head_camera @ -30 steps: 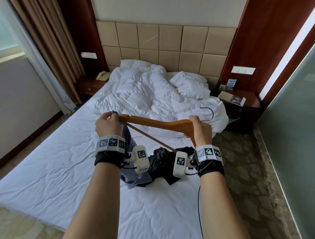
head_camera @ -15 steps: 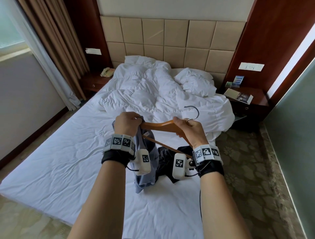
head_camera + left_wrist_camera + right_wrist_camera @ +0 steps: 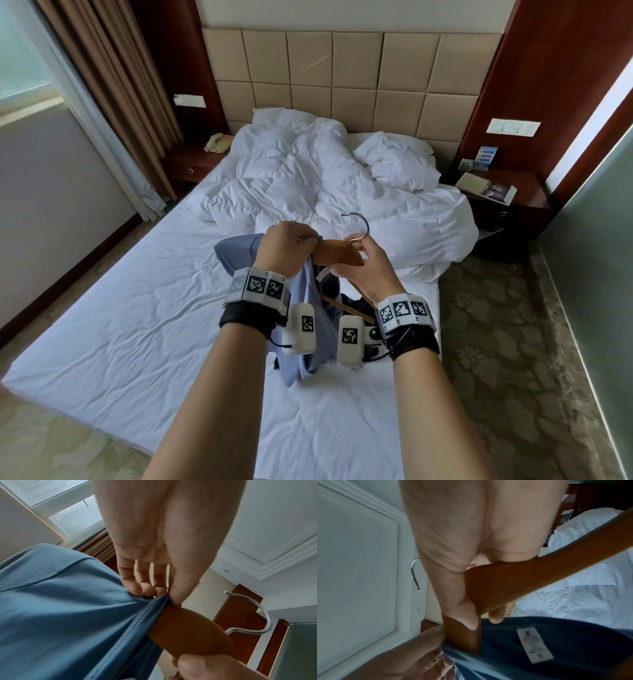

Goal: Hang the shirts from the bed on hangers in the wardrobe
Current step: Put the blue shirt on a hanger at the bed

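Note:
I hold a wooden hanger (image 3: 337,253) with a metal hook (image 3: 361,226) above the foot of the bed. My right hand (image 3: 368,263) grips the hanger (image 3: 496,586) near its middle, just under the hook. My left hand (image 3: 287,248) pinches the neckline of a blue shirt (image 3: 239,253) and holds it against the hanger's left arm (image 3: 185,631). The blue shirt (image 3: 68,608) hangs down between my wrists; its white size label (image 3: 534,645) shows inside the collar. A dark shirt (image 3: 356,303) lies on the sheet below, mostly hidden by my hands.
The bed (image 3: 137,325) has a bare white sheet to the left and a rumpled duvet (image 3: 308,181) and pillow (image 3: 397,164) at the head. Nightstands (image 3: 507,198) flank it. A frosted glass wall (image 3: 599,274) runs along the right, with patterned carpet (image 3: 496,325) beside the bed.
My hands have come closer together. The blue shirt's neckline has slid along the hanger's left arm toward the hook, and the hanger has turned so the hook points up.

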